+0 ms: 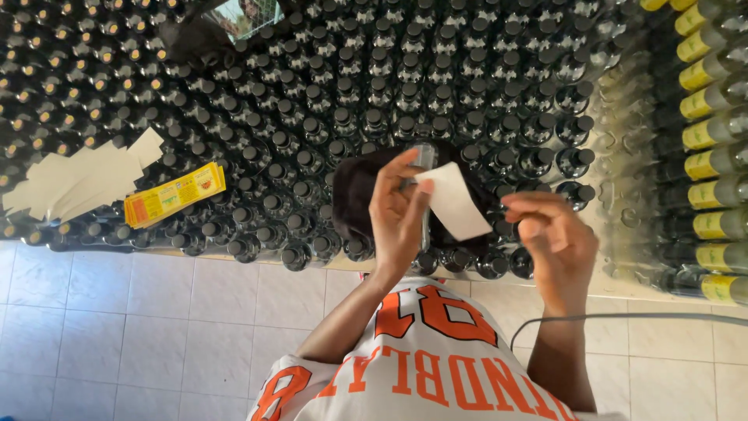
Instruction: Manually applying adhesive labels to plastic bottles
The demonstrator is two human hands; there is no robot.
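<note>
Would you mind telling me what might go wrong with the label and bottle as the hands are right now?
1. The white label hangs loose off the clear bottle that the left hand grips; it might go on crooked or creased.
2. The right hand is off the bottle, so one hand alone steadies it; a slip could drop it onto the packed dark bottles below.
3. The yellow label stack rests loosely on bottle caps and may slide off.

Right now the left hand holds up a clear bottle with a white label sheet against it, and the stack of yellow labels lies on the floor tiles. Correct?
Not quite. In the head view the yellow labels lie on the dark bottles' caps, not the floor. The left hand, clear bottle and white label sheet are as stated.
</note>
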